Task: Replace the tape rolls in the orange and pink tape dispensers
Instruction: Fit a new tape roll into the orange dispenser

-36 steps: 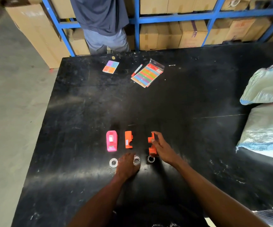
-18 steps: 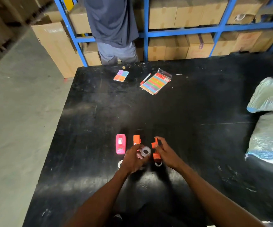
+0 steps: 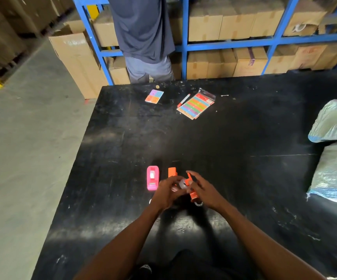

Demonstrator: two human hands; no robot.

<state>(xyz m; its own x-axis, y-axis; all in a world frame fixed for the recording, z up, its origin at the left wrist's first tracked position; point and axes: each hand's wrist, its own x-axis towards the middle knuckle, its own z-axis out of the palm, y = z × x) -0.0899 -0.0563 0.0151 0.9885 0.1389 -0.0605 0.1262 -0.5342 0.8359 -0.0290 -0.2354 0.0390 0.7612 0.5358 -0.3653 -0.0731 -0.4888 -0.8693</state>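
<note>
A pink tape dispenser (image 3: 152, 178) lies on the black table (image 3: 234, 158). Just right of it lies a loose orange dispenser part (image 3: 172, 171). My left hand (image 3: 166, 191) holds a clear tape roll (image 3: 183, 183) right against the orange dispenser body (image 3: 191, 187), which my right hand (image 3: 205, 189) grips. Another tape roll (image 3: 198, 203) lies on the table under my right hand. A third roll is mostly hidden behind my left wrist.
A packet of coloured strips (image 3: 196, 103), a red pen (image 3: 183, 100) and a small coloured card (image 3: 154, 96) lie at the table's far side. A person (image 3: 143, 37) stands beyond it at blue shelving with cartons. Plastic-wrapped bundles (image 3: 335, 150) sit at the right edge.
My left hand picked a tape roll off the table and carried it right to the orange dispenser body. My right hand stayed on that body.
</note>
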